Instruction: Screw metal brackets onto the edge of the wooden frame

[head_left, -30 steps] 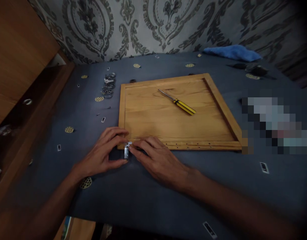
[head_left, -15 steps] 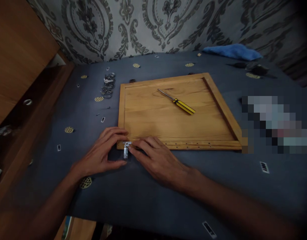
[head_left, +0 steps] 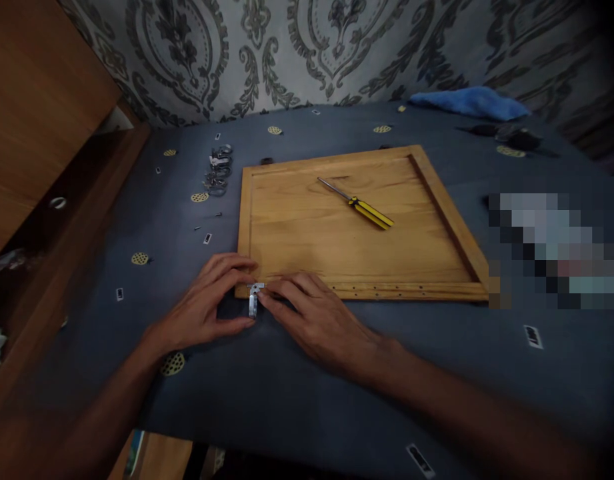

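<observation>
A small metal hinge [head_left: 253,304] lies across the near edge, at the left corner, of a wooden framed panel [head_left: 291,230]. My left hand [head_left: 199,307] curves around it, fingertips at the panel edge and thumb at the hinge's lower end. From the other side, the thumb and fingers of my right hand [head_left: 314,317] pinch the hinge's plate by the wood. Part of the plate is hidden by fingertips. Several small holes dot the near rail to the right. A yellow and black screwdriver [head_left: 369,211] rests on the panel.
Beyond the panel's left side lie several more metal hinges [head_left: 218,170] in a row, with small screws [head_left: 197,229] closer to me. A blue cloth [head_left: 471,102] and a dark tool [head_left: 519,137] are at the far right. Wooden furniture [head_left: 47,127] borders the left.
Both hands stay at the panel's corner, with the hinge tilted or turned slightly between the fingers. The whole view has shifted a little.
</observation>
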Available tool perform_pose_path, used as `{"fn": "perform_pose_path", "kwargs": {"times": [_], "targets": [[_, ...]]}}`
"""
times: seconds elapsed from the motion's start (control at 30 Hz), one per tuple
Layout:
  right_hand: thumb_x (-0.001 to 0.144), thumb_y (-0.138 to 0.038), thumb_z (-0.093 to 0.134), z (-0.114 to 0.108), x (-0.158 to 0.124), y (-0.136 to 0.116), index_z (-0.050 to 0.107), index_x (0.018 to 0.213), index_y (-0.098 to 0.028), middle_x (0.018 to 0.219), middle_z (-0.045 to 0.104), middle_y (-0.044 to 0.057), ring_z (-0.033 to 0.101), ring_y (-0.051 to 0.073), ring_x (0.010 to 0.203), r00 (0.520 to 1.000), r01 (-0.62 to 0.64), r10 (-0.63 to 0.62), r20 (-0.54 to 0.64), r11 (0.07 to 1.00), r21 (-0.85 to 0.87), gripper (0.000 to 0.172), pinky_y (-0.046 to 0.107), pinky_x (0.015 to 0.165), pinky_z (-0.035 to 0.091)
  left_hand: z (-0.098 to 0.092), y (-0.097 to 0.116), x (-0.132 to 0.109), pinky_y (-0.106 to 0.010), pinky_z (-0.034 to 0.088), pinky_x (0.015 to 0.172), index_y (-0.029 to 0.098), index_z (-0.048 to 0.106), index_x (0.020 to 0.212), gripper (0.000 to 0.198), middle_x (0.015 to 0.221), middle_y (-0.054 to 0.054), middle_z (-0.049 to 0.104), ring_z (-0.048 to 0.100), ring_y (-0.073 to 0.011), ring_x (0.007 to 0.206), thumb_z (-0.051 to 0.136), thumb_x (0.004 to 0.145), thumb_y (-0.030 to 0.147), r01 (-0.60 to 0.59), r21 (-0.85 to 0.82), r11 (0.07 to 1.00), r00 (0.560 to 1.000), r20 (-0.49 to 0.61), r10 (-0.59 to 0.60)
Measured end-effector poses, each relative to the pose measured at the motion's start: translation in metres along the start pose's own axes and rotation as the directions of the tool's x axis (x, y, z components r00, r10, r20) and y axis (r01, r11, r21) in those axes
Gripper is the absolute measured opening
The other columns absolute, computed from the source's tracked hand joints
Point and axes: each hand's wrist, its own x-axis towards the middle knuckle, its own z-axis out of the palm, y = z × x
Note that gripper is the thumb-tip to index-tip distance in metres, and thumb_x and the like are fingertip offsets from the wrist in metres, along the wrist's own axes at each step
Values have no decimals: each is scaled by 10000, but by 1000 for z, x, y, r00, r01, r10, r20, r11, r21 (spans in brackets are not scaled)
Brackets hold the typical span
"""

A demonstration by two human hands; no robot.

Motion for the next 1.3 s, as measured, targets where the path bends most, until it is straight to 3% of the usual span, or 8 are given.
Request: {"fn": "perform_pose_path", "kwargs": {"times": [0.17,0.7,1.3], "targets": [[1071,-97,403,-1,1,0,680,1247,-73,1146,713,155,566,261,1073,1000,0,0,-8,1000,-17,329,408,922,546,0,-1,0,-550,456,1163,258,616,1259,388,1431,-119,606,521,-339,1372,744,945,446,-31,-13,999,999,-20,30],[1063,-118,481,0,0,-1,674,1258,-73,1152,709,159,561,268,1095,1000,-16,16,16,1000,-9,278,424,933,534,-1,-2,0,-549,461,1161,262,568,1307,432,1435,-124,588,511,-333,1375,716,974,494,-54,13,998,999,-2,54],[1075,-111,434,0,0,-1,664,1249,-53,1134,699,149,546,258,1069,1000,1,-1,-4,1000,-19,294,402,927,528,0,-1,1,-544,467,1156,249,615,1298,425,1425,-119,611,532,-330,1361,750,953,458,-52,-5,999,998,-22,52]]}}
